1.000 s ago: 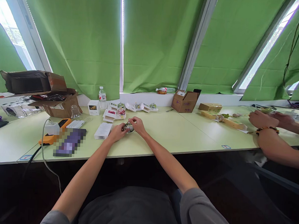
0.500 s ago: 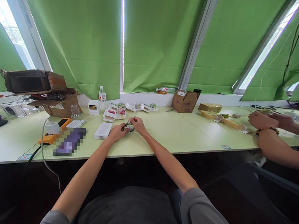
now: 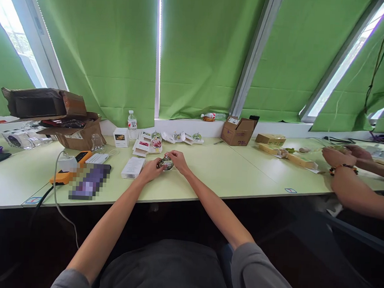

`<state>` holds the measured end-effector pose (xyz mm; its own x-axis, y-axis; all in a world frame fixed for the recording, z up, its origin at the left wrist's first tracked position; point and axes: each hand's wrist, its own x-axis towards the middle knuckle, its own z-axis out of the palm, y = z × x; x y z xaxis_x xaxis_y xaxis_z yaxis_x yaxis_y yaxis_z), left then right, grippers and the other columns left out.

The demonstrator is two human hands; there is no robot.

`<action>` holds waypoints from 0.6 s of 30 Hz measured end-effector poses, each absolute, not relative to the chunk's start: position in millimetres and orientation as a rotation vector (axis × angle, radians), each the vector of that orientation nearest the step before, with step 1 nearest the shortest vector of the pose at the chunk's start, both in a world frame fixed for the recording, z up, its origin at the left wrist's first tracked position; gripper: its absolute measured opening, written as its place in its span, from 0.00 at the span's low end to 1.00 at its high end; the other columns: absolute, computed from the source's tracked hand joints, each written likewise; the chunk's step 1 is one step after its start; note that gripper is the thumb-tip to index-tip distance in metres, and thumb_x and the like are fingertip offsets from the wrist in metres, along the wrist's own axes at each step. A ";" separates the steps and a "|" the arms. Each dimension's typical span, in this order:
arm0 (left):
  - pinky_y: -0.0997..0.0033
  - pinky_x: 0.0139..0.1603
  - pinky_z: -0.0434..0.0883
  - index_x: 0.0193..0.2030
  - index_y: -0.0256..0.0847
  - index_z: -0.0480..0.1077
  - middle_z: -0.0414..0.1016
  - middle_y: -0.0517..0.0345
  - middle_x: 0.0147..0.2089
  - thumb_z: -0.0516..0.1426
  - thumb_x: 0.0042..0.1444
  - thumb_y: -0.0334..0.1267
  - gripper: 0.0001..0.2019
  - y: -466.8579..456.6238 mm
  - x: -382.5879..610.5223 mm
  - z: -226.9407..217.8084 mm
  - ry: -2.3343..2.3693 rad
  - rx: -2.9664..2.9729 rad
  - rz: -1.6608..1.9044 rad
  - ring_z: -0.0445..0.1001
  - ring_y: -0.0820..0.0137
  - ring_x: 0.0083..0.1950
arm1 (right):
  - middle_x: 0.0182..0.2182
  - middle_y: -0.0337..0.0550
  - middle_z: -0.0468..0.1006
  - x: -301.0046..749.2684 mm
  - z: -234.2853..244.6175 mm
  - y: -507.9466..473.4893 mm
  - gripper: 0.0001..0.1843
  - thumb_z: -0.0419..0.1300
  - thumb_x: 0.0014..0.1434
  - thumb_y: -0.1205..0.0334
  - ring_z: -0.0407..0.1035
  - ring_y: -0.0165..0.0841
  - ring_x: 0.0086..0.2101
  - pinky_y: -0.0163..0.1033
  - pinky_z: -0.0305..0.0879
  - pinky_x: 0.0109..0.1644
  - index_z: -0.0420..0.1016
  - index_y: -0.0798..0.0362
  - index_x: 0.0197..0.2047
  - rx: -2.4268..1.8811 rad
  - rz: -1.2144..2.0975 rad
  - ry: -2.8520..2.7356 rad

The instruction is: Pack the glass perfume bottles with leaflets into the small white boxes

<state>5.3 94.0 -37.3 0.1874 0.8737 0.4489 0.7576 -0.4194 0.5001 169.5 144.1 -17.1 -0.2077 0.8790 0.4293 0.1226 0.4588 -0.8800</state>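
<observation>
Between my two hands, low over the table, is a small round shiny see-through ornament [image 3: 167, 164]. The fingers of my left hand [image 3: 150, 170] are closed on its left side. My right hand [image 3: 178, 161] pinches at its top and right edge; the fingertips cover what exactly they grip there. A white box with a barcode [image 3: 134, 167] lies beside my left hand. Behind my hands, an opened small box with a pink picture [image 3: 141, 147] lies next to a similar round ornament [image 3: 156, 144] with something pinkish in it.
More round ornaments [image 3: 197, 137] sit in white packaging at the back. A water bottle [image 3: 132, 124] and white box [image 3: 121, 137] stand left of them. Cardboard boxes [image 3: 238, 132] flank the table. A blurred-out device [image 3: 91, 182] lies left. A co-worker's hands [image 3: 340, 158] work at the right.
My hands stay almost in place; the ornament seems slightly turned between my fingers. The co-worker's hands have shifted a little.
</observation>
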 end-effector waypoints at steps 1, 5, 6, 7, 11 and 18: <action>0.71 0.29 0.57 0.45 0.38 0.71 0.73 0.55 0.33 0.53 0.59 0.50 0.18 94.1 5.3 -37.2 1.591 2.288 1.046 0.68 0.68 0.32 | 0.24 0.41 0.74 169.4 -17.0 144.0 0.15 0.57 0.52 0.51 0.66 0.33 0.28 0.36 0.59 0.30 0.76 0.54 0.27 -0.883 0.885 -1.642; 0.71 0.28 0.56 0.44 0.38 0.71 0.73 0.56 0.32 0.53 0.59 0.50 0.17 94.5 5.2 -37.1 1.597 2.292 1.045 0.68 0.68 0.31 | 0.22 0.40 0.72 169.2 -17.0 143.1 0.15 0.58 0.52 0.50 0.64 0.32 0.26 0.36 0.57 0.28 0.74 0.53 0.26 -0.892 0.869 -1.637; 0.71 0.28 0.56 0.43 0.39 0.71 0.73 0.56 0.32 0.53 0.59 0.50 0.17 94.5 5.2 -37.2 1.599 2.293 1.045 0.68 0.69 0.31 | 0.22 0.40 0.72 169.2 -17.1 143.0 0.15 0.58 0.52 0.50 0.63 0.32 0.26 0.36 0.56 0.27 0.73 0.53 0.25 -0.894 0.867 -1.636; 0.71 0.28 0.56 0.43 0.39 0.71 0.73 0.56 0.32 0.53 0.59 0.50 0.17 94.3 5.2 -37.1 1.603 2.293 1.044 0.67 0.69 0.30 | 0.22 0.39 0.72 169.1 -17.3 143.0 0.16 0.58 0.52 0.49 0.62 0.31 0.25 0.36 0.55 0.27 0.73 0.53 0.25 -0.895 0.865 -1.636; 0.71 0.27 0.55 0.42 0.39 0.70 0.73 0.56 0.32 0.53 0.59 0.51 0.17 93.4 5.3 -37.0 1.612 2.292 1.038 0.67 0.69 0.30 | 0.22 0.38 0.70 169.1 -18.8 144.0 0.16 0.58 0.53 0.48 0.58 0.29 0.23 0.35 0.53 0.26 0.71 0.53 0.25 -0.894 0.864 -1.637; 0.71 0.27 0.55 0.42 0.39 0.70 0.73 0.56 0.32 0.52 0.59 0.51 0.17 92.6 5.8 -36.0 1.612 2.297 1.030 0.67 0.69 0.29 | 0.21 0.37 0.67 169.7 -20.5 145.4 0.17 0.58 0.53 0.47 0.54 0.28 0.22 0.35 0.51 0.25 0.68 0.53 0.24 -0.885 0.854 -1.643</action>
